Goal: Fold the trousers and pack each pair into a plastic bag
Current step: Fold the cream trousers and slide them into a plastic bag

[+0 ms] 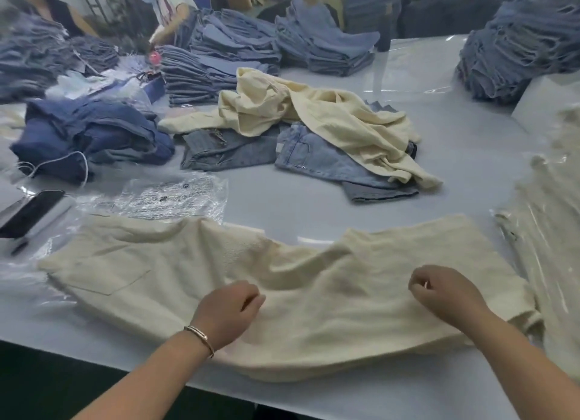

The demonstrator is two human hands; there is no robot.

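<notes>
Folding step under way: left hand (230, 310) and right hand (445, 294), fingers curled, pinching cream trousers (314, 297) spread on desk (282, 200) beneath both. Next, probably lifting and doubling over. Plastic bag (175, 197) beyond left hand. Actual pinch hard to confirm through blur.

Far denim stacks (238, 40) blurred, ppl cropped.

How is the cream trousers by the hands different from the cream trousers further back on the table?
The near cream trousers lie spread flat; the far cream trousers are crumpled in a heap. The near pair lies on the table under both hands; the far pair lies on blue jeans, untouched. Both are cream and unbagged.
</notes>
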